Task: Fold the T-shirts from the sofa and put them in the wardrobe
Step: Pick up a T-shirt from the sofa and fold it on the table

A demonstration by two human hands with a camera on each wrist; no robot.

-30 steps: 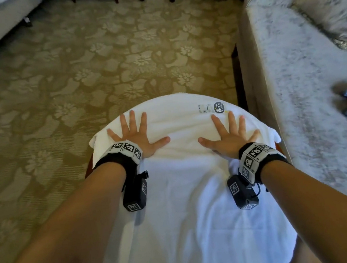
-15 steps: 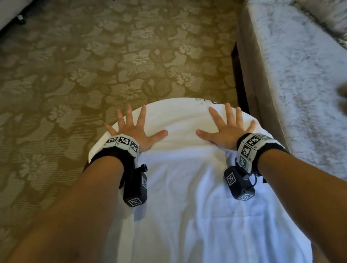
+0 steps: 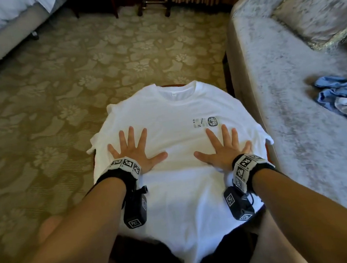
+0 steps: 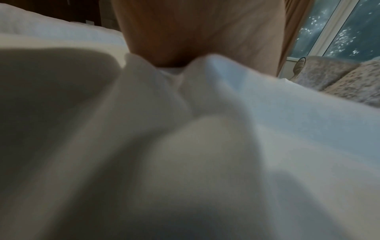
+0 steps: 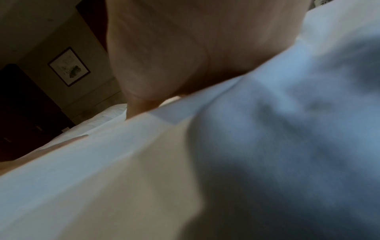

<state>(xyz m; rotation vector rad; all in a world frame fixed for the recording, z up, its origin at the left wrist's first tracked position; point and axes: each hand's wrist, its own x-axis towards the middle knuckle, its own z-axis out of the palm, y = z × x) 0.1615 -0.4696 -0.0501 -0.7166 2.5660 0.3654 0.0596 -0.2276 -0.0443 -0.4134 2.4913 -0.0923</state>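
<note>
From above, one sofa (image 3: 293, 116) runs along three o'clock with one blue garment (image 3: 342, 93) crumpled on it; one white T-shirt (image 3: 187, 195) lies spread over a round table at centre. The wrist views add only blurred cloth, one framed picture (image 5: 68, 66). Two hands, left hand (image 3: 134, 152) and right hand (image 3: 224, 147), press flat, fingers splayed.

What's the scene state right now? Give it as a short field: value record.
surface: small round table, mostly covered by the shirt
white T-shirt: spread flat, front up, collar away from the person, hem hanging off the near edge
left hand: flat on the shirt, fingers spread
right hand: flat on the shirt, just below the chest logo
sofa: to the right, crumpled blue garment on the seat
fold status: not started
</note>
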